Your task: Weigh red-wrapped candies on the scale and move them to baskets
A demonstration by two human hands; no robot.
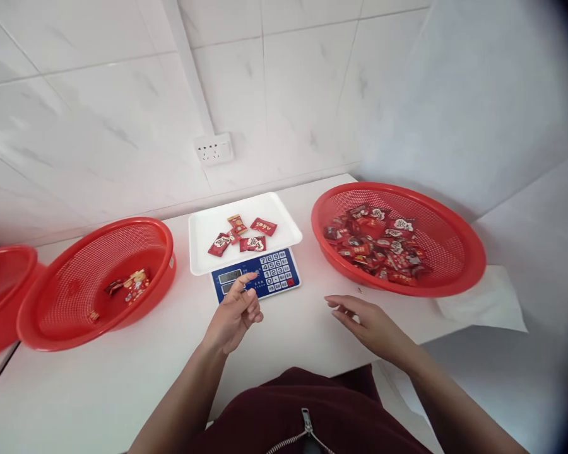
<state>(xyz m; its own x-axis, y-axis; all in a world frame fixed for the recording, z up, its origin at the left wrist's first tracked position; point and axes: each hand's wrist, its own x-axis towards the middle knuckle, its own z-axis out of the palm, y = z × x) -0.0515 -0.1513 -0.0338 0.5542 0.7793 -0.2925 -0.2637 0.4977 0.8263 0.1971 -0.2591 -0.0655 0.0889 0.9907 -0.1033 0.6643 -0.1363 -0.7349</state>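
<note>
My left hand (236,312) hovers in front of the digital scale (277,272), index finger stretched toward its display and the other fingers loosely curled, with nothing in it. On the scale rests a white tray (208,221) bearing several red candy packets (264,227). My right hand (362,320) is over the table, below the right red basket (435,290), its fingers a little apart and holding nothing. That basket contains a heap of wrapped candies (388,243). Neither hand touches a packet.
Left of the scale stands another red basket (168,274) with a few packets (136,285) inside. Part of a third red basket (9,302) shows at the far left. A wall socket (214,149) is behind the tray. White paper (487,299) lies beneath the right basket's edge.
</note>
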